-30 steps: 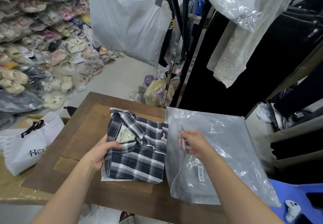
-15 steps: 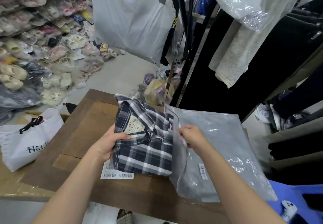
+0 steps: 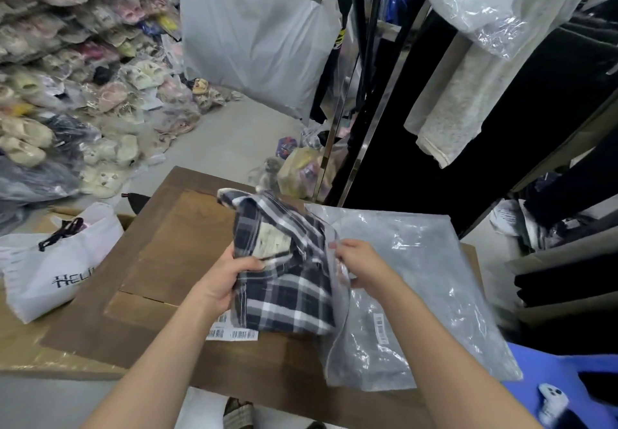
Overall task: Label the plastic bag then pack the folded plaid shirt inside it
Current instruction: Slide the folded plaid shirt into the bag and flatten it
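- Left hand (image 3: 230,276): closed on the left edge of the folded plaid shirt (image 3: 284,281), thumb on top, fingers hidden beneath. The shirt is raised and tilted off the wooden table (image 3: 174,261).
- Right hand (image 3: 361,266): fingers pinched on the upper film at the mouth of the plastic bag (image 3: 411,295), lifting it so the opening gapes leftward, toward the shirt.
- Key relation: the shirt lies directly left of the bag's mouth, its right edge already at or just under the raised film; how far in it is cannot be told. The shirt's long axis runs away from the person, roughly parallel to the bag's open edge, so by my reading the coming move is a sideways slide to the right. The left hand carries the shirt; the right only holds the bag open.
- Barcode sticker (image 3: 380,328): a white strip on the bag below the right hand; labelling looks done. Digits too small to read.
- Paper barcode slip (image 3: 234,333): flat on the table, partly under the shirt's near edge. Print unreadable.
- Neck label (image 3: 272,243): cream patch inside the collar; wording blurred.
- White carrier bag (image 3: 57,268): left of the table, black lettering starting "HELI", the rest cut off.
- Farther off: heaped bagged footwear (image 3: 67,94) along the left, hanging garments (image 3: 468,94) on a rail to the right.
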